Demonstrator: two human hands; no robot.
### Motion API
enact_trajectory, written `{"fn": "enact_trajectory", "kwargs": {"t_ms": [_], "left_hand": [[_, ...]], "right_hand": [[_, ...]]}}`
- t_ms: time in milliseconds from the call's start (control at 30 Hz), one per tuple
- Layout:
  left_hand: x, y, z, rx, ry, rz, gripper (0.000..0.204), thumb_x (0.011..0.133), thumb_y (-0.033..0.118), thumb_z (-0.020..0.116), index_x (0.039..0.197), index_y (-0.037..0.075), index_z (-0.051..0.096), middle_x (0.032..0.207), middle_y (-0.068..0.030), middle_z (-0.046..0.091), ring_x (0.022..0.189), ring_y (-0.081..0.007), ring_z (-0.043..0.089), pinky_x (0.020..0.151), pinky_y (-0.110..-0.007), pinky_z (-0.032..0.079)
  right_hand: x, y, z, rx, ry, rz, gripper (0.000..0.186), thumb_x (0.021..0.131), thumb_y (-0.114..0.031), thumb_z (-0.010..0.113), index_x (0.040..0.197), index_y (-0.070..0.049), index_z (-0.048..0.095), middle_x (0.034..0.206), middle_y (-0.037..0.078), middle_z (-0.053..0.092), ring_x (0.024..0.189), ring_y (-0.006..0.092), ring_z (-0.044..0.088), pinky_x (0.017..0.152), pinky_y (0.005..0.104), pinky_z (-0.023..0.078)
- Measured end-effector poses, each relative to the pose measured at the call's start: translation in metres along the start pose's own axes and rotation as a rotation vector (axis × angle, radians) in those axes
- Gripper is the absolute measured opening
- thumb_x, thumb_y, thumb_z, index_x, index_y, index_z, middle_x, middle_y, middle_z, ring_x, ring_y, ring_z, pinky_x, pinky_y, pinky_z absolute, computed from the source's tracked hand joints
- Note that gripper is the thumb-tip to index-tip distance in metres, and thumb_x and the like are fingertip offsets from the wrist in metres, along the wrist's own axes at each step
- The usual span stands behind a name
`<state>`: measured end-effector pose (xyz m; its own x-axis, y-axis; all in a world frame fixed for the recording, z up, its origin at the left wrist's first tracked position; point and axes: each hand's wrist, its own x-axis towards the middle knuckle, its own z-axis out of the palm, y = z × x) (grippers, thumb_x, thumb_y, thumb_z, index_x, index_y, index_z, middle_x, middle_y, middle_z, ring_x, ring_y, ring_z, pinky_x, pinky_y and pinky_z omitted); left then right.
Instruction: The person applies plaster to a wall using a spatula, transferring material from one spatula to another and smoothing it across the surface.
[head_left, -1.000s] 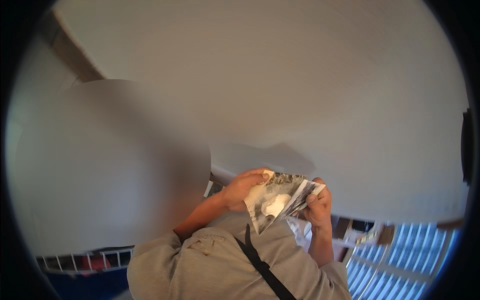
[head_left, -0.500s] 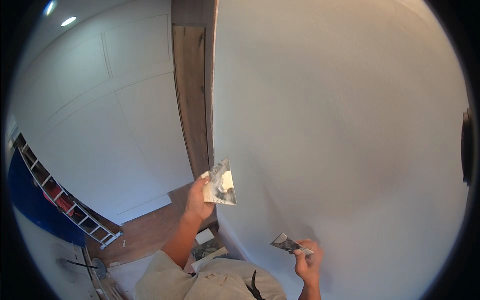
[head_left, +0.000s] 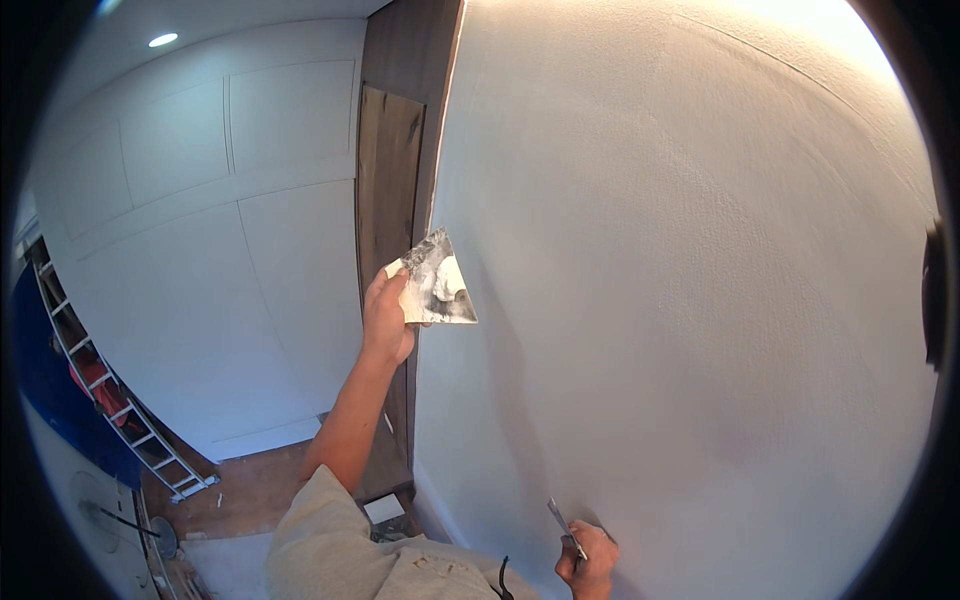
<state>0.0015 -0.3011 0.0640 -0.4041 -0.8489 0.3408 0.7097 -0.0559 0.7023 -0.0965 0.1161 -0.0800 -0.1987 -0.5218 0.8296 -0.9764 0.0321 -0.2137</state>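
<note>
My left hand (head_left: pixel 385 318) is raised in front of the wall's left edge. Its fingers grip a broad, flared putty spreader (head_left: pixel 418 297), its face smeared grey and cream. A white lump of putty (head_left: pixel 446 283) sits on that face. Lower down, close to the wall, my right hand (head_left: pixel 595 550) is closed around a small putty knife (head_left: pixel 559 518). That blade now shows nearly edge-on and points up and to the left; whether it touches the wall I cannot tell. The pale plastered wall (head_left: pixel 650 330) fills the right side, with faint textured streaks near its top.
A dark wooden door frame (head_left: pixel 392 180) borders the wall on the left. Beyond it stand white panelled fronts (head_left: pixel 290 240). A metal ladder (head_left: pixel 130 405) leans at the far left, near a blue surface (head_left: pixel 60 400) and a fan (head_left: pixel 100 510). A white piece (head_left: pixel 384 508) lies by my waist.
My left hand has risen with the spreader. My right hand has turned, so the knife blade went from flat-facing to edge-on, and sits lower in view. The view has tilted upward along the wall.
</note>
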Motion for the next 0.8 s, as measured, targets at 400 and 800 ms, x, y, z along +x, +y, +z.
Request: {"fn": "enact_trajectory", "kwargs": {"t_ms": [400, 800], "left_hand": [[0.027, -0.027, -0.035, -0.067, 0.025, -0.145, 0.031, 0.106, 0.020, 0.046, 0.130, 0.002, 0.055, 0.114, -0.0089, 0.070, 0.093, -0.0179, 0.073, 0.070, -0.032, 0.062], [0.094, 0.026, -0.001, 0.263, 0.127, 0.317, 0.027, 0.107, 0.021, 0.052, 0.121, 0.000, 0.062, 0.106, -0.0071, 0.070, 0.084, -0.0202, 0.071, 0.064, -0.038, 0.056]], "right_hand": [[-0.002, -0.011, -0.007, -0.130, -0.177, 0.138, 0.012, 0.083, 0.008, 0.068, 0.092, 0.000, 0.068, 0.085, 0.018, 0.074, 0.071, 0.0314, 0.073, 0.063, 0.0389, 0.060], [0.002, 0.001, -0.004, 0.094, 0.025, -0.013, 0.020, 0.083, 0.010, 0.065, 0.100, -0.001, 0.067, 0.093, 0.020, 0.075, 0.075, 0.0333, 0.074, 0.065, 0.0386, 0.060]]}}
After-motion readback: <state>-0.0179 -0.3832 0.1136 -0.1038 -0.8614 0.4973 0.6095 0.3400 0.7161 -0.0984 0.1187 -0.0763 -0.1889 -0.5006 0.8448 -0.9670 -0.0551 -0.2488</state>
